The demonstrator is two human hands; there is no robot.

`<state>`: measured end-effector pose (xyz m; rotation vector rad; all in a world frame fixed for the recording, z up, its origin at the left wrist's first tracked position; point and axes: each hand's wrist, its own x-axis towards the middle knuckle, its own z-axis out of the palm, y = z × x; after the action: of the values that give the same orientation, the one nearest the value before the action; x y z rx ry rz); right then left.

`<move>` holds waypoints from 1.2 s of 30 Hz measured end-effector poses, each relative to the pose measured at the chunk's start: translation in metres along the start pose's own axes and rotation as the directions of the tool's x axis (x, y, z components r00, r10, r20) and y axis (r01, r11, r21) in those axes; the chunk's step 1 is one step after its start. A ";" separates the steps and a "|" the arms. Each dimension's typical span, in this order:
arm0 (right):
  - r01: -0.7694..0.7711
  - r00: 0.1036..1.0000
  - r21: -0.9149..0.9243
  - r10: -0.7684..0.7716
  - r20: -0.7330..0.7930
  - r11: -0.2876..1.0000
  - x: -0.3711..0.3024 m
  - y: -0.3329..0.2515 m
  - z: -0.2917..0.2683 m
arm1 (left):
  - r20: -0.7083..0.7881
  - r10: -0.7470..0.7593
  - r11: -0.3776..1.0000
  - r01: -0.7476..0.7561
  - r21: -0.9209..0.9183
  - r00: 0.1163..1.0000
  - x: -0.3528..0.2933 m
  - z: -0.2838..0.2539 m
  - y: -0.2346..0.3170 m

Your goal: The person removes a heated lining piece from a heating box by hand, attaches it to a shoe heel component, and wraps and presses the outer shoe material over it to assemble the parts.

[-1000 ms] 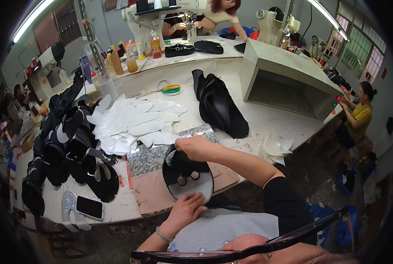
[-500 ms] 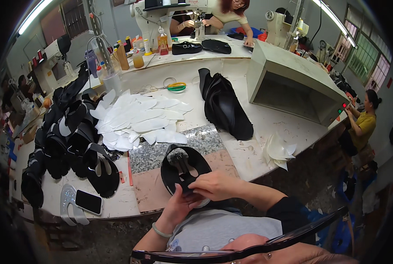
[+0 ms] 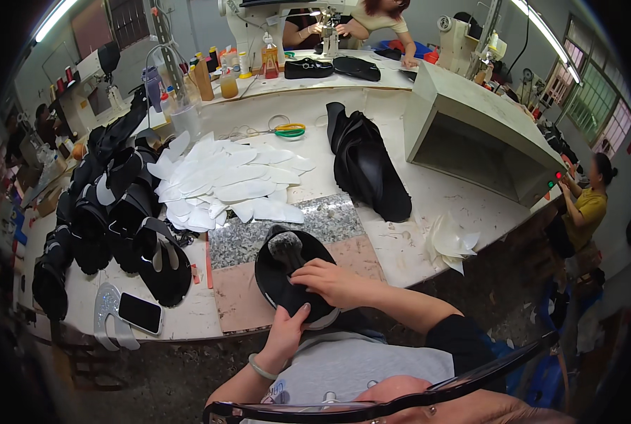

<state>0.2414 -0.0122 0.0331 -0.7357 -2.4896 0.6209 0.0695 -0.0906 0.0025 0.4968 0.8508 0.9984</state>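
Observation:
A black shoe upper [image 3: 264,277], with a grey fuzzy patch inside its far end, lies at the front edge of the table. My left hand [image 3: 285,333] grips its near rim, thumb on top and fingers underneath. Bent over the inside of the upper, my right hand [image 3: 331,284] has its fingertips together on the black lining just below the grey patch; the thumb is hidden. White cut pieces [image 3: 223,177] are heaped beyond the upper. More black shoe uppers [image 3: 163,265] are piled to the left.
A stack of black pieces [image 3: 368,166] lies ahead on the right, near a grey metal box [image 3: 485,134]. Scissors [image 3: 288,131], a phone [image 3: 141,312], grey glittery cut pieces [image 3: 107,318] and cream scraps [image 3: 451,242] lie about. Co-workers are at the far sewing machine and far right.
My right hand has moved from the near rim to farther inside the upper, its fingers now over the lining. My left hand stays at the near rim. The view has shifted slightly.

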 end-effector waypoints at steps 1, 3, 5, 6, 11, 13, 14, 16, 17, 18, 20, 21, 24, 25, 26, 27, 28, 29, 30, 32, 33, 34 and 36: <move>0.003 1.000 0.000 -0.003 0.002 1.000 0.002 0.000 0.001 | 0.027 0.032 0.995 -0.034 0.089 0.999 0.002 -0.005 -0.002; 0.060 0.989 -0.103 -0.045 0.142 0.993 0.007 0.002 0.003 | 0.054 0.063 0.982 -0.071 0.175 0.997 0.004 -0.011 0.000; 0.060 0.988 -0.102 -0.044 0.151 0.993 0.010 0.005 0.005 | 0.054 0.092 0.960 -0.103 0.259 0.994 0.004 -0.016 0.006; 0.057 0.987 -0.101 -0.041 0.158 0.993 0.012 0.006 0.006 | 0.054 0.094 0.960 -0.105 0.258 0.994 0.005 -0.020 0.010; -0.064 0.987 -0.103 0.078 0.139 0.993 0.027 0.007 0.019 | 0.038 0.093 0.920 -0.100 0.378 0.995 0.004 -0.030 0.029; -0.084 0.977 -0.157 0.112 0.179 0.984 0.032 0.005 0.019 | 0.040 0.110 0.920 -0.117 0.374 0.993 0.002 -0.030 0.031; -0.116 0.967 -0.156 0.147 0.206 0.981 0.035 0.005 0.018 | 0.042 0.126 0.920 -0.133 0.369 0.991 0.003 -0.029 0.032; -0.143 0.956 -0.164 0.179 0.232 0.976 0.039 0.007 0.018 | 0.035 0.148 0.928 -0.151 0.340 0.988 0.006 -0.034 0.027; -0.108 0.965 -0.181 0.147 0.219 0.978 0.039 0.009 0.020 | 0.026 0.159 0.937 -0.160 0.312 0.987 0.007 -0.036 0.024; -0.073 0.972 -0.198 0.115 0.206 0.977 0.040 0.010 0.019 | 0.031 0.164 0.937 -0.165 0.309 0.986 0.007 -0.037 0.023; -0.115 0.962 -0.191 0.157 0.221 0.975 0.043 0.007 0.014 | 0.016 0.121 0.939 -0.119 0.321 0.993 0.009 -0.039 0.024; -0.159 0.951 -0.177 0.199 0.237 0.971 0.045 0.006 0.011 | 0.020 0.124 0.939 -0.124 0.320 0.992 0.009 -0.039 0.024; -0.141 0.969 -0.167 0.171 0.177 0.976 0.046 0.013 0.011 | 0.026 0.116 0.942 -0.118 0.313 0.993 0.010 -0.038 0.025; -0.141 0.969 -0.170 0.171 0.176 0.975 0.048 0.014 0.010 | 0.023 0.104 0.948 -0.106 0.299 0.994 0.009 -0.036 0.027; -0.183 0.955 -0.137 0.209 0.210 0.974 0.051 0.015 0.008 | 0.018 0.092 0.954 -0.093 0.284 0.996 0.008 -0.035 0.028; -0.227 0.938 -0.105 0.246 0.245 0.968 0.053 0.016 0.007 | 0.019 0.092 0.954 -0.094 0.283 0.996 0.008 -0.035 0.029; -0.227 0.938 -0.106 0.247 0.245 0.968 0.055 0.015 0.005 | 0.021 0.076 0.953 -0.079 0.293 0.997 0.008 -0.036 0.029; -0.254 0.925 -0.088 0.269 0.268 0.963 0.056 0.014 0.002 | 0.020 0.061 0.951 -0.064 0.302 0.998 0.007 -0.036 0.029; -0.281 0.911 -0.071 0.290 0.293 0.957 0.057 0.012 0.001 | 0.020 0.061 0.951 -0.064 0.301 0.998 0.006 -0.037 0.029; -0.304 0.893 -0.045 0.301 0.335 0.951 0.058 0.018 0.004 | 0.060 0.111 0.945 -0.124 0.304 0.992 0.005 -0.037 0.028; -0.329 0.872 -0.019 0.311 0.378 0.944 0.059 0.020 0.006 | 0.056 0.110 0.945 -0.122 0.302 0.992 0.004 -0.038 0.026; -0.329 0.870 -0.015 0.309 0.384 0.944 0.060 0.020 0.007 | 0.060 0.141 0.919 -0.153 0.365 0.988 0.002 -0.040 0.025; -0.315 0.825 -0.050 0.299 0.479 0.948 0.065 0.022 0.009 | 0.048 0.165 0.890 -0.170 0.422 0.985 0.001 -0.040 0.026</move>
<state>0.1963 0.0406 0.0337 -1.0980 -2.8180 1.0735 0.0235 -0.0782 -0.0029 0.9630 1.0348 0.9656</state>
